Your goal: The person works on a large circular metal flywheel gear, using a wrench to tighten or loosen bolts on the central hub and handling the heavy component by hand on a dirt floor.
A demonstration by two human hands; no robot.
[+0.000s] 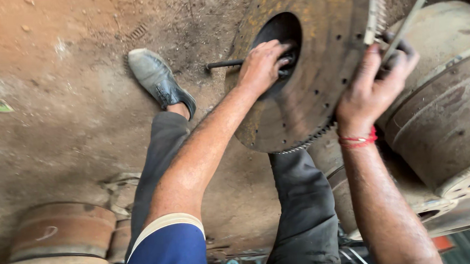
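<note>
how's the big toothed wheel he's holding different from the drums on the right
The toothed wheel is a flat disc with a large centre hole and gear teeth round its edge; the drums are deep, thick-walled cylinders with smooth ribbed sides. The wheel's face shows yellowish rust and small bolt holes; the drums look grey-brown and dusty. The wheel stands tilted, gripped by the left hand at the hole and the right hand at the rim; the drums rest untouched. Both are worn, round metal parts.

a grey shoe (159, 79) on the dirt floor (51, 106), rusty brake drums (449, 117) right, another drum (60, 232) lower left.
</note>
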